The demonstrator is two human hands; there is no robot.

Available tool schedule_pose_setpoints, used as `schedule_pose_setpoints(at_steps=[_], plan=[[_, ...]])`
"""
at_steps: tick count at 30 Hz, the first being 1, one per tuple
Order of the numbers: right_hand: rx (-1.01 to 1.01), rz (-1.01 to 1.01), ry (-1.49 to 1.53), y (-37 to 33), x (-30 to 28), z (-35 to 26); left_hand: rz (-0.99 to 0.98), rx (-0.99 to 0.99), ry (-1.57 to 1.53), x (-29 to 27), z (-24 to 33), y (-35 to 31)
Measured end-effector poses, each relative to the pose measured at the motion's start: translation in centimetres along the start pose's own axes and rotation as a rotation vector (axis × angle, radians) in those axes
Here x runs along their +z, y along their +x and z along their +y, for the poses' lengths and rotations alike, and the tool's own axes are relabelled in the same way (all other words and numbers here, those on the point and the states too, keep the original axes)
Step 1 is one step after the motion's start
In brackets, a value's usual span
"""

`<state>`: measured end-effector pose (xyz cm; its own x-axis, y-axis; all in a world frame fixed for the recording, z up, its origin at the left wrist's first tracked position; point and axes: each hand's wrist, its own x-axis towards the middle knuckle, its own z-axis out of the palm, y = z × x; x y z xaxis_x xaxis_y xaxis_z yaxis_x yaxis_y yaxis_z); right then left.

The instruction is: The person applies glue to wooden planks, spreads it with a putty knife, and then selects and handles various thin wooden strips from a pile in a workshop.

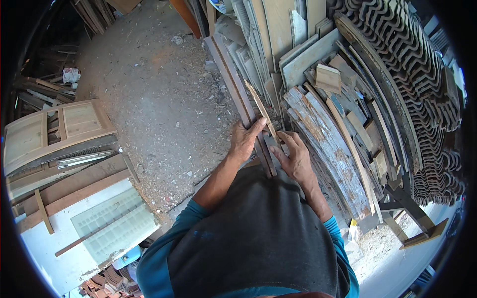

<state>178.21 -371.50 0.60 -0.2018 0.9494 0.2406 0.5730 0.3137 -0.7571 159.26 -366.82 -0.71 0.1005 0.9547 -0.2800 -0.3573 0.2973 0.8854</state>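
The left hand (244,139) is closed round a long grooved wooden batten (230,82), which slants away from the person's apron-dark front (253,218). A thin, splintery wooden strip (259,106) lies alongside it. The right hand (296,158) is half curled at the strip's near end; whether it pinches or merely touches is hard to tell. The strip could snap if bent, or its ragged edge could prick a sliding thumb.
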Motion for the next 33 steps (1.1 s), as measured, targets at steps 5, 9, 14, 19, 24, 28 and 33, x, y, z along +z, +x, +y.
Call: schedule_pose_setpoints(at_steps=[5, 9, 14, 19, 24, 28, 33], plan=[[0.374, 0.095, 0.443, 1.4, 4.3, -3.0, -0.03, 0.103, 0.121, -3.7, 0.9, -0.8], [0.313, 0.04, 0.493, 3.0, 7.4, -1.5, 0.022, 0.126, 0.213, -5.9, 1.9, -1.0], [0.241, -0.062, 0.667, 6.1, 7.2, -3.2, 0.088, 0.246, 0.116, -5.7, 5.4, -2.2], [0.332, -0.231, 0.905, 9.1, 7.8, -4.7, 0.191, 0.235, -0.012, -8.1, 4.8, -1.3], [0.292, -0.244, 0.825, 10.0, 7.6, -4.3, 0.237, 0.217, -0.1, -7.9, 4.8, -0.3], [0.303, -0.219, 0.87, 10.1, 6.5, -3.6, 0.249, 0.186, -0.092, -6.0, 5.0, 0.5], [0.312, -0.183, 0.913, 9.9, 5.1, -1.7, 0.095, 0.191, -0.047, -5.3, 4.4, 1.6]])
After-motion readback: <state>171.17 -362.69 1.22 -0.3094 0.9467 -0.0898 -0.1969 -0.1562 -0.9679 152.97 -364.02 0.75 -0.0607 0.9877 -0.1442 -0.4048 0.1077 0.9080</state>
